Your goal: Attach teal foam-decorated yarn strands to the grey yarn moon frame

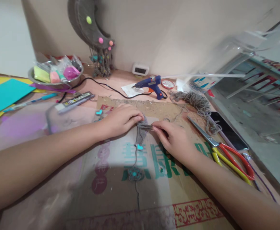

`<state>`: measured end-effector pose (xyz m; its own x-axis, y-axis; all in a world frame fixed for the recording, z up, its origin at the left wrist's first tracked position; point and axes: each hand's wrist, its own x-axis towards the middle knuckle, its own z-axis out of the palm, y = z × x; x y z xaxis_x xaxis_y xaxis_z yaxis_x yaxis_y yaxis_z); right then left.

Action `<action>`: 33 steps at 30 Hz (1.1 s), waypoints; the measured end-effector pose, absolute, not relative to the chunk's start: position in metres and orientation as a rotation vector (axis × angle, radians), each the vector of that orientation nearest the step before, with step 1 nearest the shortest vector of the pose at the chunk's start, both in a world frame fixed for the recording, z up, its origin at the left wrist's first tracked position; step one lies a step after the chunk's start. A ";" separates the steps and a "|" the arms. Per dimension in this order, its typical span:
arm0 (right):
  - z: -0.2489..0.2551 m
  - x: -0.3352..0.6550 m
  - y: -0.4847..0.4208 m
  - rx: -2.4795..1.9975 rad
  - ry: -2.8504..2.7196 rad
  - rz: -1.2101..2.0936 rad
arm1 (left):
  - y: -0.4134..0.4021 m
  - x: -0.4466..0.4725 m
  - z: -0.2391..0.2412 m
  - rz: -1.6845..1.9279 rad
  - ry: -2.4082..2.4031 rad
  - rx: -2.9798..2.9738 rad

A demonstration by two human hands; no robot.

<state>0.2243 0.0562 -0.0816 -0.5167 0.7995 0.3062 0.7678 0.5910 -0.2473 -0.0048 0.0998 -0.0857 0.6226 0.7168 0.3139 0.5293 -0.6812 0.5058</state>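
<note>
My left hand (120, 120) presses curled fingers on the top of a grey yarn-wrapped piece (141, 134) lying on a cardboard sheet (154, 191). My right hand (172, 137) pinches a thin grey strand or small tool against the same piece; I cannot make out which. Below it a grey cord runs down through a turquoise heart (139, 147) to a grey flower with a turquoise centre (135, 174).
Red and yellow scissors (223, 150) and a dark phone (228, 131) lie at the right beside loose grey yarn (197, 102). A blue glue gun (150, 84) rests behind. A metal bowl of coloured clay (55, 75), coloured paper (5, 94) and a pen sit at the left.
</note>
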 end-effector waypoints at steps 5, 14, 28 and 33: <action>-0.082 0.225 0.056 -1.295 -2.434 0.102 | 0.100 -0.005 -0.086 0.713 0.983 2.489; -0.084 0.226 0.057 -1.311 -2.446 0.095 | 0.100 -0.004 -0.085 0.709 0.985 2.502; -0.076 0.227 0.052 -1.158 -2.314 0.145 | 0.099 -0.005 -0.084 0.749 0.947 2.489; -0.073 0.227 0.049 -1.199 -2.136 0.189 | 0.099 -0.005 -0.084 0.741 0.942 2.518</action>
<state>0.2271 0.0490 -0.0731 -0.3521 0.8015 0.4834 0.7042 0.5671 -0.4273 -0.0048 0.0988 -0.0838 0.6420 0.6830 0.3483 0.4992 -0.7172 0.4863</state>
